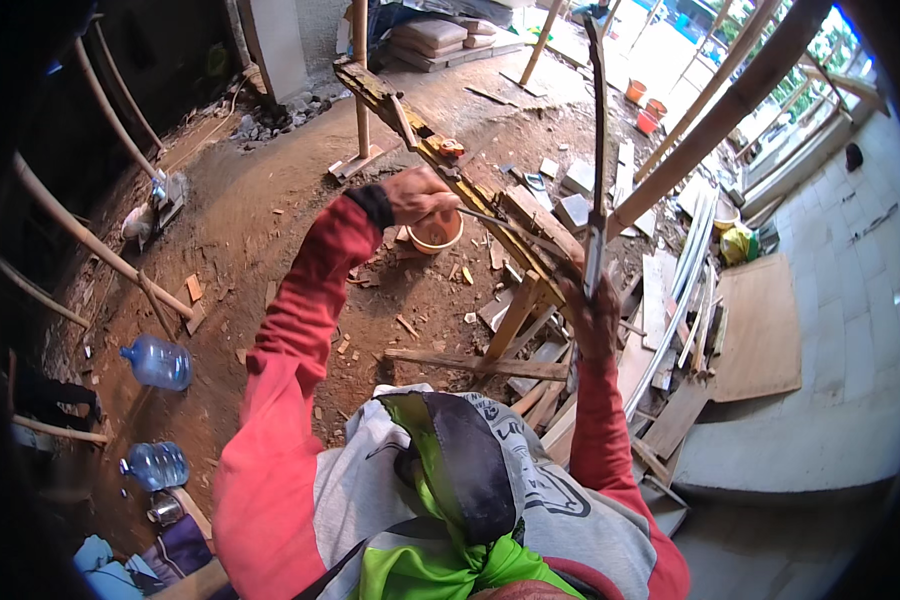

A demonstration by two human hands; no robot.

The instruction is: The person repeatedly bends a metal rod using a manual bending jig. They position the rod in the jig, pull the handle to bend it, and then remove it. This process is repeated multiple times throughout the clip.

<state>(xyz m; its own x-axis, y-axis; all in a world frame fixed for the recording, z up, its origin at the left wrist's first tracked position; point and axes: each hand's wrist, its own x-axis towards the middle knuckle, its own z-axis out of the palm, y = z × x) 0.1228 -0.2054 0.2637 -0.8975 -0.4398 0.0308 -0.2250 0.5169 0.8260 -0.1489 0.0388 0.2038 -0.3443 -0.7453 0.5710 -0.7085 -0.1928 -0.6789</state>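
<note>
My left hand [420, 195] is closed on one end of a thin dark rod [510, 228], which slants across to my right hand. The fingers of my right hand [595, 315] wrap round a long narrow strip [598, 130] that stands up and away from me. Its lower part is pale and looks like metal; its upper part is dark and rough. Whether the rod's far end is also in my right hand cannot be made out. Beneath both hands runs a worn wooden beam [430, 150], with a small orange tool [452, 148] lying on it.
An orange bucket [436, 232] stands on the dirt below my left hand. Bamboo poles [710, 130] rise on both sides. Scrap boards and pale pipes [685, 280] lie at right, beside a plywood sheet [760, 325]. Two water jugs [158, 362] lie at left. Stacked sacks [428, 38] are behind.
</note>
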